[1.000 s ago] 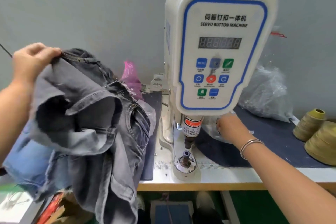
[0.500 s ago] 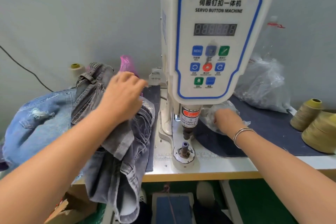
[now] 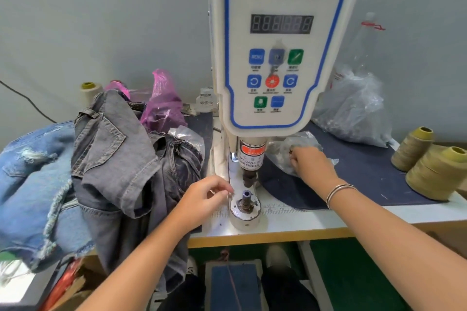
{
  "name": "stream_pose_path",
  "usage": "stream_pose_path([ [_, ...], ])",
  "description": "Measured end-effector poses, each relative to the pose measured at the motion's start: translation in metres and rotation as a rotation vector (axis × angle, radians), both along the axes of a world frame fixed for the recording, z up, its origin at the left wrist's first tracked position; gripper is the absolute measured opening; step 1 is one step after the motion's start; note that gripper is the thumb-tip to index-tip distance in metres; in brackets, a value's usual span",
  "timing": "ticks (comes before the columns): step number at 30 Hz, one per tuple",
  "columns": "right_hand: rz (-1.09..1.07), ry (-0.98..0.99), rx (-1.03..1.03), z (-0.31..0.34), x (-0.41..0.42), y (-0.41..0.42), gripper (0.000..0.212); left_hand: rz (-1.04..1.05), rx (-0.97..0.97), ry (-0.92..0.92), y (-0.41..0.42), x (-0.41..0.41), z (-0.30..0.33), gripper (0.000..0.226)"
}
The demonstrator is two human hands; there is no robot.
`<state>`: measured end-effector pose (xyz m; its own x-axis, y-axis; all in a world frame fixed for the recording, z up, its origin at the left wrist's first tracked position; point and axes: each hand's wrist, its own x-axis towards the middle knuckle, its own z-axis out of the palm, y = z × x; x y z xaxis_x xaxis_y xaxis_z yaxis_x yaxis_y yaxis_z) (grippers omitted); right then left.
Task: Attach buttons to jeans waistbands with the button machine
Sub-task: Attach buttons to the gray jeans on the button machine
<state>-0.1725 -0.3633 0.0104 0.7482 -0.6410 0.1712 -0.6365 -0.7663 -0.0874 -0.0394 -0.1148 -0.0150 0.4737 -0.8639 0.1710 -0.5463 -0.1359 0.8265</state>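
A white table (image 3: 316,219) with a tan front edge carries the button machine (image 3: 275,58). A dark blue cloth (image 3: 366,171) covers its right part, with a clear plastic bag (image 3: 353,111) and two olive thread cones (image 3: 434,171) on it. On the left lie grey jeans (image 3: 118,159), blue jeans (image 3: 32,171), a pink bag (image 3: 164,106) and, near the wall, what may be a small bottle (image 3: 206,103).

Before me, glossy white plastic housing on the button machine (image 3: 275,40), worn metal at its lower die (image 3: 245,201), faded grey denim jeans (image 3: 118,159), frayed blue denim (image 3: 32,179), crinkled clear plastic bag (image 3: 353,111), smooth white surface (image 3: 303,219) under matt navy cloth (image 3: 366,174).
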Motion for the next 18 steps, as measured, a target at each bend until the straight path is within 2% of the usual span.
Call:
stream_pose_path([
  [3,-0.052,0.034,0.144,0.001,0.001,0.003,0.026,0.003,-0.024,0.004,-0.001,0.0,-0.001,0.024],
  [4,-0.064,-0.04,0.182,0.001,-0.001,0.004,0.027,0.012,-0.029,0.017,-0.001,0.0,0.0,0.024],
  [5,-0.064,-0.203,0.208,0.0,-0.004,0.008,0.025,0.017,-0.033,0.03,-0.001,0.0,-0.001,0.024],
  [7,-0.097,-0.656,0.314,0.004,-0.013,0.024,0.014,0.004,-0.037,0.051,-0.001,0.0,-0.001,0.025],
  [8,-0.134,-0.851,0.438,0.007,-0.017,0.036,0.01,-0.01,-0.042,0.061,-0.001,-0.001,-0.001,0.025],
  [10,-0.159,-1.075,0.771,0.011,-0.02,0.067,0.01,-0.029,-0.059,0.084,-0.001,-0.001,-0.001,0.023],
  [12,-0.119,-1.113,1.037,0.007,-0.019,0.098,0.014,-0.014,-0.083,0.116,-0.001,-0.001,0.001,0.019],
  [13,-0.098,-1.081,1.1,0.002,-0.017,0.112,0.014,0.008,-0.1,0.142,-0.002,-0.002,0.003,0.017],
  [15,-0.075,-1.004,1.147,-0.007,-0.015,0.13,0.012,0.066,-0.124,0.217,-0.004,-0.007,0.01,0.016],
  [18,-0.018,-0.982,1.115,-0.015,-0.012,0.137,0.021,0.079,-0.064,0.327,-0.009,-0.02,0.016,0.019],
])
